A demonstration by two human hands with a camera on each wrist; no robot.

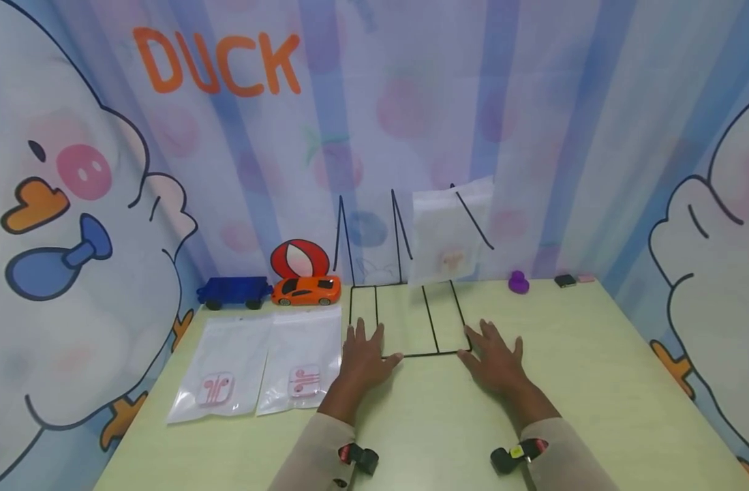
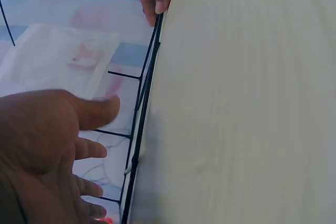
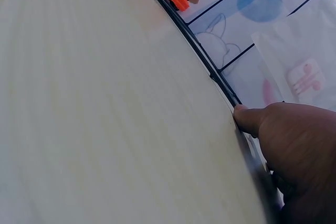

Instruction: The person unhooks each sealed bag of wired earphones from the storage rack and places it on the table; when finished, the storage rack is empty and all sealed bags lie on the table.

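Both sleeves sit lowest in the head view, each with a small clip on the wrist. Ahead of them the left hand (image 1: 362, 358) and the right hand (image 1: 493, 361) lie flat on the pale green table (image 1: 595, 382), fingers spread wide. Each hand rests at a front corner of a thin black wire rack (image 1: 407, 320), which lies between them and stands up behind. One clear packet (image 1: 450, 235) leans in the rack, past the right hand. Left of the left hand lie two shiny flat packets (image 1: 257, 372) with pink earphones inside. Farther back sit an orange toy car (image 1: 305, 290), a blue toy truck (image 1: 234, 292) and a small purple duck (image 1: 518, 282). Big orange letters on the curtain spell "DUCK" (image 1: 217, 63).

Left wrist view: the left hand (image 2: 42, 150) is open, thumb out, just beside the rack's (image 2: 144, 103) black wire. The smooth table (image 2: 236, 103) fills the other side.

Right wrist view: the right hand's thumb (image 3: 249, 119) touches the wire (image 3: 210, 72). I cannot tell how the other fingers lie.
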